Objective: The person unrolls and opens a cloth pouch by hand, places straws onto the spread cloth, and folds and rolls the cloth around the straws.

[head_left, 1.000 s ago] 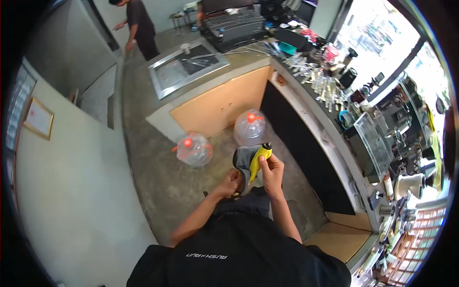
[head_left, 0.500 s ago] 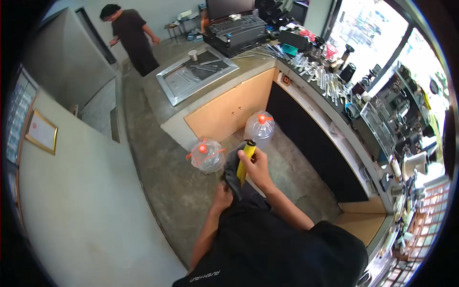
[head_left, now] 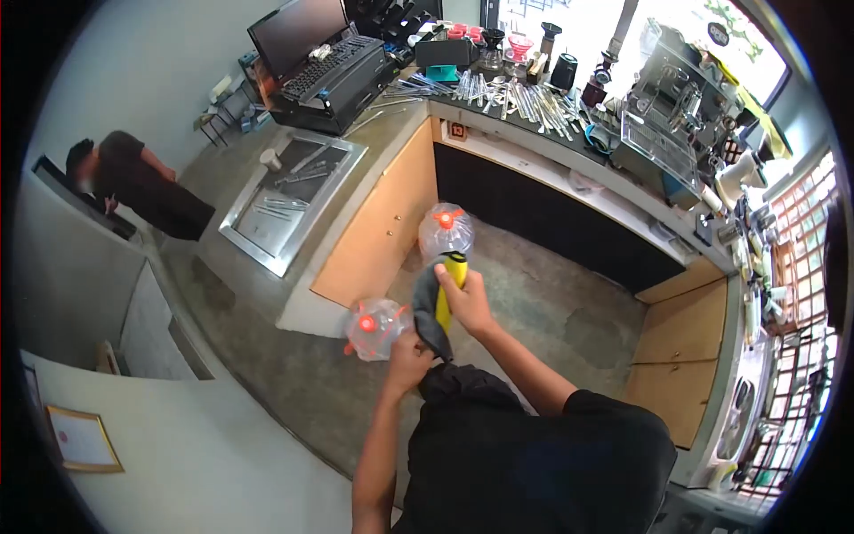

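Grey, soft-looking cloth [head_left: 429, 311] is hanging bunched in front of me, above the mottled concrete floor [head_left: 534, 258], with a bright yellow part [head_left: 455, 271] showing along its right side. My right hand [head_left: 469, 305] is clamping that yellow part near the cloth's top, while my left hand [head_left: 409, 360] is closing in a pinch at the cloth's lower end. I am judging the step in hand to be a two-handed working of this fabric, and the next move seems to be calling for both grips at once, since anything so limp is likely to be sagging from a single hold. The yellow part is looking smooth and nearly tubular, ending in a dark rim; whether it is forming the cloth's own reverse side or a separate thing, I cannot tell. Beyond the cloth, a rounded, clear plastic water bottle [head_left: 447, 235] is standing by the pale wooden cabinet doors [head_left: 378, 227], its cap showing orange; left of the cloth, a second clear bottle [head_left: 384, 334] is standing near my left hand. Farther beyond the cloth and leftward, a shiny rectangular metal frame [head_left: 251, 250] is lying flat.
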`<action>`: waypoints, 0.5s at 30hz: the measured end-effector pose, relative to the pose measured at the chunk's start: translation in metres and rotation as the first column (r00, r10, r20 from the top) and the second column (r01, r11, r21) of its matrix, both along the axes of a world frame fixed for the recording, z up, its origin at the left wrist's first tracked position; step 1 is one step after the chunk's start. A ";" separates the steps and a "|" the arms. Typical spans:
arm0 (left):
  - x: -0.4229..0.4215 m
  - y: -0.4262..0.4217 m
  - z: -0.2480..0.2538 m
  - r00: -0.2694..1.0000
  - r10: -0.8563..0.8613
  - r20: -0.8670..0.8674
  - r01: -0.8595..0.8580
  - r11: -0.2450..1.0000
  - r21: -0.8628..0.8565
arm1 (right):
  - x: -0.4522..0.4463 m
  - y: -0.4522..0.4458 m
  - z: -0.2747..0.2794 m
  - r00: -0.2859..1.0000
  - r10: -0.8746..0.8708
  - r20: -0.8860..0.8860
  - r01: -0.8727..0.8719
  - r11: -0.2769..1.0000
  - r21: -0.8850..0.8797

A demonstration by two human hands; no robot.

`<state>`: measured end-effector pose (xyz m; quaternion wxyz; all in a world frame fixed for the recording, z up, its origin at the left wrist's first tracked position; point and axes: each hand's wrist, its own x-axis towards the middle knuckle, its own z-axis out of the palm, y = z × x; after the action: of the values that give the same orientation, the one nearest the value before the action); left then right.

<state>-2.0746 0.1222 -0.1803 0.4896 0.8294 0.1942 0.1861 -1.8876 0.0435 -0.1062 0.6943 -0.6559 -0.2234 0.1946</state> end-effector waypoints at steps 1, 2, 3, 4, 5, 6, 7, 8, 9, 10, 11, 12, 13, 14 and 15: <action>0.006 0.009 0.022 1.000 0.003 -0.017 -0.004 0.995 -0.099 | -0.001 0.010 -0.005 0.997 -0.067 -0.024 0.066 0.998 -0.015; 0.008 0.021 0.025 1.000 -0.004 -0.026 0.002 0.995 -0.098 | 0.000 0.019 -0.010 0.994 -0.107 -0.029 0.106 0.994 -0.024; 0.006 0.033 0.024 0.999 -0.030 -0.032 0.027 0.995 -0.093 | -0.005 0.029 -0.008 0.989 -0.145 -0.038 0.145 0.989 0.009; 0.005 0.044 0.024 0.998 -0.057 -0.033 0.054 0.995 -0.087 | -0.009 0.038 -0.005 0.982 -0.183 -0.045 0.185 0.982 0.045; 0.004 0.054 0.023 0.998 -0.053 -0.014 0.051 0.992 -0.112 | -0.015 0.047 -0.003 0.975 -0.198 -0.100 0.202 0.979 0.039; -0.001 0.065 0.015 0.997 -0.071 -0.015 0.069 0.992 -0.108 | -0.020 0.056 -0.008 0.974 -0.195 -0.118 0.201 0.979 0.040; -0.006 0.075 0.003 0.995 -0.072 -0.070 0.062 0.989 -0.135 | -0.025 0.064 -0.013 0.971 -0.198 -0.135 0.205 0.978 0.039; -0.012 0.082 -0.009 0.989 -0.079 -0.128 0.057 0.984 -0.166 | -0.030 0.071 -0.017 0.972 -0.223 -0.080 0.226 0.973 0.037; -0.015 0.085 -0.006 0.985 -0.109 -0.135 0.085 0.981 -0.173 | -0.032 0.074 -0.022 0.972 -0.237 -0.012 0.237 0.972 0.001; -0.018 0.088 0.002 0.978 -0.134 -0.157 0.070 0.932 -0.357 | -0.034 0.077 -0.022 0.967 -0.249 0.057 0.251 0.967 -0.036; -0.017 0.092 0.011 0.971 -0.162 -0.177 0.047 0.852 -0.521 | -0.040 0.083 -0.020 0.959 -0.284 0.013 0.284 0.958 0.040; -0.015 0.094 0.018 0.966 -0.191 -0.176 0.074 0.852 -0.519 | -0.042 0.087 -0.019 0.950 -0.313 0.014 0.312 0.949 0.043; -0.013 0.094 0.023 0.976 -0.182 -0.119 0.096 0.851 -0.517 | -0.044 0.090 -0.017 0.944 -0.328 -0.006 0.328 0.942 0.073; -0.012 0.095 0.025 0.983 -0.171 -0.063 0.115 0.849 -0.516 | -0.047 0.092 -0.012 0.940 -0.340 -0.026 0.341 0.935 0.102; -0.011 0.096 0.022 0.979 -0.194 -0.061 0.135 0.846 -0.516 | -0.049 0.093 -0.008 0.936 -0.344 -0.070 0.350 0.928 0.125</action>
<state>-2.0859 0.2187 -0.1580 0.6938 0.6932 0.1914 0.0390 -1.9370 0.1365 -0.1137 0.7657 -0.6316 -0.1002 0.0688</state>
